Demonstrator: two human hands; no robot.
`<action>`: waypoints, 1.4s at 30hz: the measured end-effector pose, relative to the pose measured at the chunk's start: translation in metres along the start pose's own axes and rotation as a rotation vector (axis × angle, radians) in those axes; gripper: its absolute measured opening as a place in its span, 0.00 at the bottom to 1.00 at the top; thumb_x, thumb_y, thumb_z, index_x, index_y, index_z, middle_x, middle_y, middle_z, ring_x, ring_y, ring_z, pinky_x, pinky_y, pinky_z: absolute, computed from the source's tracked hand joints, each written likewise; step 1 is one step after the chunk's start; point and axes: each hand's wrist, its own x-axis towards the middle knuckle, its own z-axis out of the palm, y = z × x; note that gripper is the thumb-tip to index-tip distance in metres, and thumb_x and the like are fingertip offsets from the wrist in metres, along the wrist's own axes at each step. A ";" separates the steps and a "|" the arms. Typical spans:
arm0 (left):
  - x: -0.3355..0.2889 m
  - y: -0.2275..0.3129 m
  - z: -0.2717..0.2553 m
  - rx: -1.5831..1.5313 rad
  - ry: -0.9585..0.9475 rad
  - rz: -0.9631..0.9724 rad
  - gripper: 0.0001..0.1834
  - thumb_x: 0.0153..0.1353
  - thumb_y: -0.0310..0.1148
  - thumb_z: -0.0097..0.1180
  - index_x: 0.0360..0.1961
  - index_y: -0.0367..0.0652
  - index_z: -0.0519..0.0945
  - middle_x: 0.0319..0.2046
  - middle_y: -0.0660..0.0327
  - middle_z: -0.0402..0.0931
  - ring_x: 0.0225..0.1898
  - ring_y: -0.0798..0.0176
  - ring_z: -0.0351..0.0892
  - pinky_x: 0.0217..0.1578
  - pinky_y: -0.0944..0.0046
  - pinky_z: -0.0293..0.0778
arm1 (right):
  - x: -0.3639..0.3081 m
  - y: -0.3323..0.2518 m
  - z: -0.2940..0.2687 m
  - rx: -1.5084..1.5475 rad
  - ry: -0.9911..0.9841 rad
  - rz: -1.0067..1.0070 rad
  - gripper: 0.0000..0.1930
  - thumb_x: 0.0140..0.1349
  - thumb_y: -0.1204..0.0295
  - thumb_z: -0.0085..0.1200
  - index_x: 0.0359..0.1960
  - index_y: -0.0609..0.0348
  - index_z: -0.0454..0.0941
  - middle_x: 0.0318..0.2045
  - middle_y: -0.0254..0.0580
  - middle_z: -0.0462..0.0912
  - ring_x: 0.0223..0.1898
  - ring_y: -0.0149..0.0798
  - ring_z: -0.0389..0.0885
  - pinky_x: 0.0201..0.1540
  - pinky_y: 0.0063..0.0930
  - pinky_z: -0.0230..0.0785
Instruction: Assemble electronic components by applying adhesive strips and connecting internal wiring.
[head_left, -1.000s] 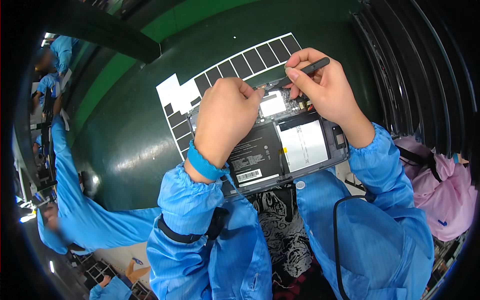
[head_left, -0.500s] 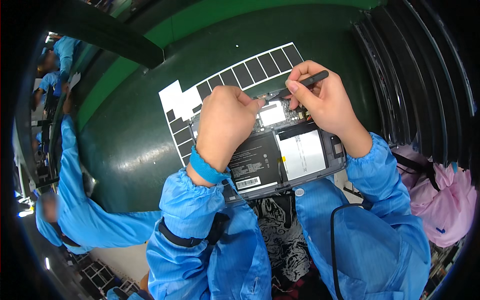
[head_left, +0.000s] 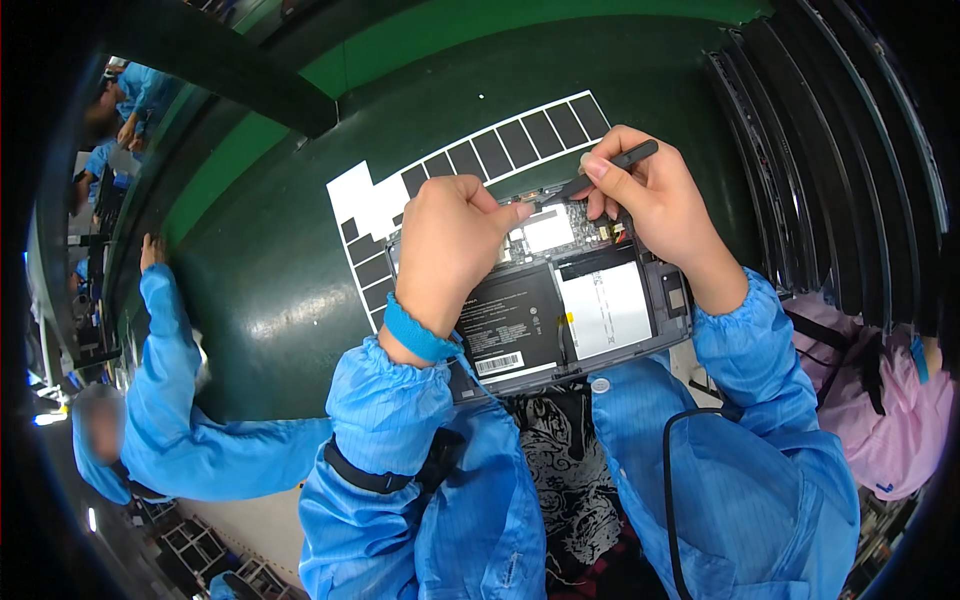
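Observation:
An opened tablet-like device (head_left: 655, 352) lies before me, its circuit board (head_left: 585, 232) and black battery (head_left: 510, 322) exposed. My right hand (head_left: 650, 195) pinches black tweezers (head_left: 632, 154) above the far part of the board. Their tip points left, close to my left fingertips. My left hand (head_left: 452, 235), with a blue band (head_left: 415, 332) around its wrist, is closed in a pinch at the board's far edge. A small dark bit shows beside its fingertips, too small to name. The tweezer tip's exact contact is hard to make out.
A white sheet with black rectangular stickers (head_left: 492, 155) lies beyond and left of the device on the dark green tabletop (head_left: 260, 300). Dark upright panels (head_left: 800, 180) stand at right. A co-worker's blue sleeve (head_left: 250, 460) is at left, and pink clothing (head_left: 890, 430) at right.
My hands stay almost in place at the board, with the tweezers shifted very slightly. At left, the co-worker's raised arm has moved a little. The whole view has shifted slightly.

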 end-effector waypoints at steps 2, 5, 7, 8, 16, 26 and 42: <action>-0.001 0.002 -0.002 -0.003 -0.004 -0.007 0.17 0.48 0.35 0.72 0.16 0.36 0.76 0.11 0.61 0.72 0.14 0.72 0.67 0.16 0.68 0.62 | 0.000 0.001 0.001 0.026 0.021 0.020 0.10 0.67 0.66 0.52 0.33 0.61 0.74 0.21 0.37 0.80 0.21 0.22 0.75 0.17 0.16 0.62; -0.001 0.004 -0.002 -0.007 -0.016 -0.007 0.18 0.48 0.35 0.72 0.15 0.36 0.76 0.11 0.62 0.72 0.14 0.72 0.67 0.16 0.68 0.62 | 0.001 0.001 0.002 0.051 0.032 0.006 0.11 0.67 0.66 0.51 0.33 0.61 0.74 0.20 0.37 0.80 0.20 0.22 0.74 0.15 0.16 0.60; 0.000 0.003 -0.003 -0.004 -0.016 -0.002 0.18 0.48 0.35 0.72 0.15 0.36 0.75 0.11 0.62 0.72 0.14 0.72 0.67 0.16 0.68 0.62 | 0.001 -0.001 0.002 0.040 0.032 0.025 0.11 0.68 0.66 0.51 0.33 0.61 0.74 0.21 0.38 0.80 0.21 0.22 0.75 0.17 0.16 0.62; 0.000 0.002 -0.001 -0.017 -0.016 0.001 0.18 0.48 0.35 0.72 0.15 0.36 0.75 0.11 0.62 0.72 0.14 0.72 0.67 0.16 0.68 0.62 | 0.001 -0.002 0.001 0.028 0.035 0.046 0.10 0.68 0.66 0.51 0.33 0.61 0.74 0.21 0.38 0.80 0.22 0.22 0.75 0.18 0.16 0.63; 0.001 0.003 -0.002 0.000 0.009 0.057 0.20 0.47 0.36 0.72 0.13 0.37 0.74 0.10 0.62 0.70 0.13 0.71 0.67 0.15 0.68 0.62 | 0.003 -0.001 -0.001 0.110 0.075 -0.011 0.10 0.68 0.67 0.52 0.32 0.62 0.73 0.24 0.38 0.80 0.24 0.25 0.77 0.27 0.17 0.67; 0.007 0.002 -0.001 -0.044 -0.039 -0.014 0.22 0.46 0.37 0.73 0.11 0.38 0.72 0.09 0.62 0.70 0.11 0.71 0.65 0.12 0.68 0.59 | 0.006 -0.001 -0.005 0.389 0.118 0.038 0.09 0.70 0.67 0.48 0.34 0.59 0.71 0.28 0.47 0.82 0.26 0.26 0.76 0.30 0.17 0.66; -0.108 -0.054 -0.079 -0.297 0.337 0.002 0.12 0.64 0.32 0.57 0.42 0.33 0.77 0.33 0.57 0.80 0.36 0.64 0.79 0.33 0.64 0.74 | -0.089 -0.022 -0.019 -0.001 0.380 -0.135 0.17 0.73 0.64 0.41 0.51 0.65 0.73 0.44 0.49 0.83 0.49 0.37 0.81 0.51 0.26 0.68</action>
